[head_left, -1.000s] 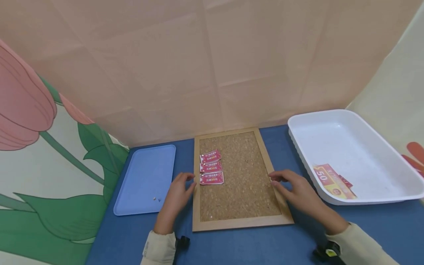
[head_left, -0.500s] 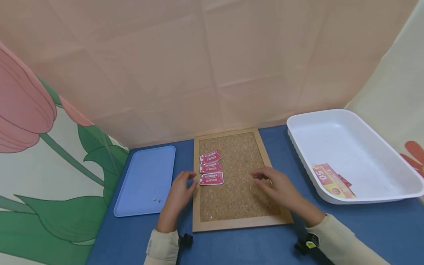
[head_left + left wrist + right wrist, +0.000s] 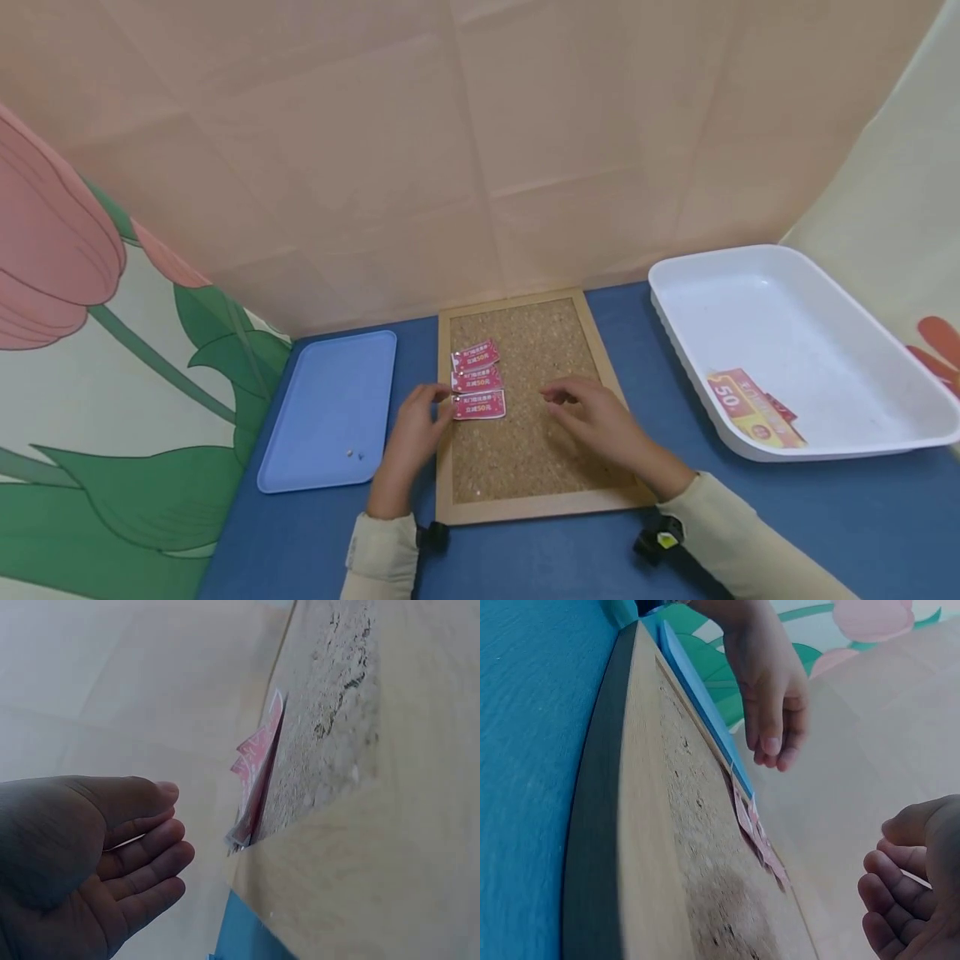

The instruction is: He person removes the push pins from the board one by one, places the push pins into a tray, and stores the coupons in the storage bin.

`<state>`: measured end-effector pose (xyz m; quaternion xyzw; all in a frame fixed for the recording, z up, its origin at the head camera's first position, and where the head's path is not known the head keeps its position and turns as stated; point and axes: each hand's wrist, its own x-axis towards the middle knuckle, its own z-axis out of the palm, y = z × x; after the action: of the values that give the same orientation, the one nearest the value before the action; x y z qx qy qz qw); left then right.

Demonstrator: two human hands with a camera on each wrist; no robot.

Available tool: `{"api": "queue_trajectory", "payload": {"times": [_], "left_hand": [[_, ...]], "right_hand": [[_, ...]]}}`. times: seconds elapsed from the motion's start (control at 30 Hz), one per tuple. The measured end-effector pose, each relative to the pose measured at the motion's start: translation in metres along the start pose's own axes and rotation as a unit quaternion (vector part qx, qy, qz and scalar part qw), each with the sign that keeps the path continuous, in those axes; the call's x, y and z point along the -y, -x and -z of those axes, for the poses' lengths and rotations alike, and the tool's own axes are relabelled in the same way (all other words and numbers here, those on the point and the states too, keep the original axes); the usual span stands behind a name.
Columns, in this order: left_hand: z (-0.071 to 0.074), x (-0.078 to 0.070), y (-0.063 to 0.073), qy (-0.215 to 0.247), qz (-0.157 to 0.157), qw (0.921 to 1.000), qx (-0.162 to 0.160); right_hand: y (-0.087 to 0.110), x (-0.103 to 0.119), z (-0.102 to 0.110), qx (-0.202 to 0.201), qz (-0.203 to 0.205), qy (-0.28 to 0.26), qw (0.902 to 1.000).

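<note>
A wood-framed cork board (image 3: 540, 333) lies on the blue table, with three small pink coupons in a column along its left side. The top coupon (image 3: 476, 356) is slightly tilted, above the middle coupon (image 3: 477, 380) and bottom coupon (image 3: 480, 407). My left hand (image 3: 415, 433) is over the board's left frame, fingertips at the bottom coupon's left edge. In the left wrist view its fingers are loosely bent and hold nothing, and the coupons stand slightly off the cork. My right hand (image 3: 600, 421) hovers above the cork right of the coupons, fingers loosely curved and nothing between them.
Left of the board is a shallow blue tray (image 3: 330, 400) with a couple of tiny pieces (image 3: 354, 454) on it. A white bin (image 3: 810, 333) at the right contains a larger pink-and-yellow coupon (image 3: 753, 408) and another pink one. A beige backdrop (image 3: 375, 167) rises behind the table.
My right hand has moved left from the board's right frame to above the cork. My left hand has shifted slightly right, towards the bottom coupon.
</note>
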<state>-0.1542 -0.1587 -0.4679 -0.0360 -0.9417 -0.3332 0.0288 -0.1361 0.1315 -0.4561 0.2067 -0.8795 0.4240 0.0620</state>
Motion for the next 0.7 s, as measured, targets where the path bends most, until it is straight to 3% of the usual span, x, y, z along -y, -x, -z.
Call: {"api": "queue_trajectory", "payload": {"times": [0.23, 0.7], "left_hand": [[-0.003, -0.001, -0.005, -0.006, 0.005, 1.0, 0.003], [-0.009, 0.002, -0.019, -0.007, 0.018, 0.9997, 0.017]], "right_hand": [[-0.006, 0.002, -0.013, -0.001, -0.007, -0.02, 0.9998], [-0.021, 0.004, -0.023, -0.009, -0.039, 0.0, 0.9992]]}}
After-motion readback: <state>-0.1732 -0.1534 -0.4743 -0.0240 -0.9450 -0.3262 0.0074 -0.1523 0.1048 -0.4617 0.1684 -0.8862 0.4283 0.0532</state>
